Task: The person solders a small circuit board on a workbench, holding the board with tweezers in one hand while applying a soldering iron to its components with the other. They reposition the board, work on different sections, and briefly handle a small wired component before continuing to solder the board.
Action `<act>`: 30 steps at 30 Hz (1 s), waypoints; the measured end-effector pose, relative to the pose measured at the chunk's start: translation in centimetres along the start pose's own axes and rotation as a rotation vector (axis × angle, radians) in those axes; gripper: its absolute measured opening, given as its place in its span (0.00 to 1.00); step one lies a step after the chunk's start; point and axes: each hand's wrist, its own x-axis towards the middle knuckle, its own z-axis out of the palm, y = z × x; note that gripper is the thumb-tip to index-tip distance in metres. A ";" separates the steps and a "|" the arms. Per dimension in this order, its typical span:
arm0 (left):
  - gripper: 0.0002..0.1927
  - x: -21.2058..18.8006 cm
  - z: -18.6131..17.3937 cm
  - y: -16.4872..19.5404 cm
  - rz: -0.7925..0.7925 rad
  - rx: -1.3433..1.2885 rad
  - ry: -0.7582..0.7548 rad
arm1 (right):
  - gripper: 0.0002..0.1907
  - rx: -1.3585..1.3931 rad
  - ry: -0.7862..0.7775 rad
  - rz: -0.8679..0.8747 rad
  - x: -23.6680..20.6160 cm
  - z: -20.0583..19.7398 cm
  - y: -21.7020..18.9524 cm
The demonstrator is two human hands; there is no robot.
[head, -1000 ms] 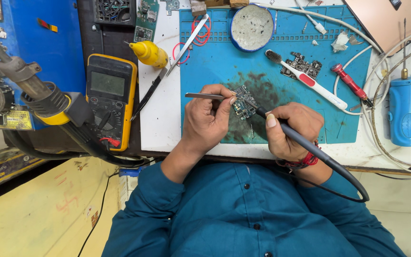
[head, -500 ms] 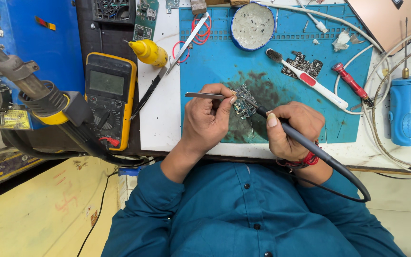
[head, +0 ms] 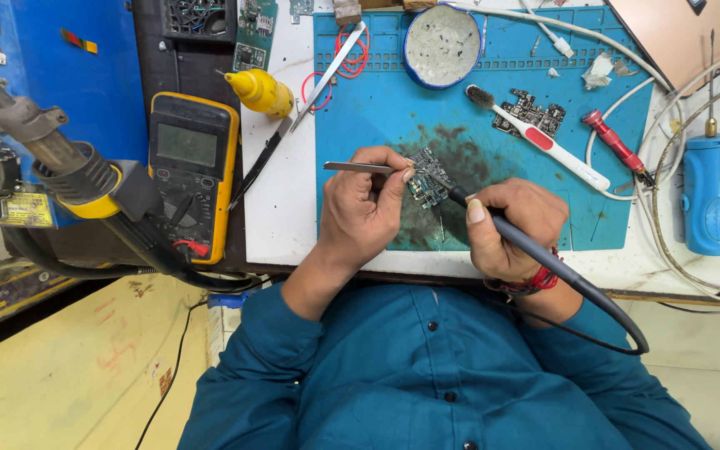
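Nothing has really moved since the earlier frames: both hands stay on the board [head: 427, 179], mid-mat [head: 360, 125]. Left hand [head: 366, 200] pinches tweezers [head: 360, 167], lying left-right, tips at the board's left edge; right hand [head: 506, 227] grips the iron [head: 535, 250], whose tip comes in diagonally from the lower right, so the two tools meet on the board

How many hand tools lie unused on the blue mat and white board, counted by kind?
Tweezers: 1
Brush: 1
Red screwdriver: 1
Total: 3
Not counted: the tweezers in the left hand and the soldering iron in the right hand.
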 end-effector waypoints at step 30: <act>0.04 0.0 0.0 0.0 -0.002 -0.001 -0.005 | 0.06 -0.004 -0.011 0.018 0.0 -0.2 0.0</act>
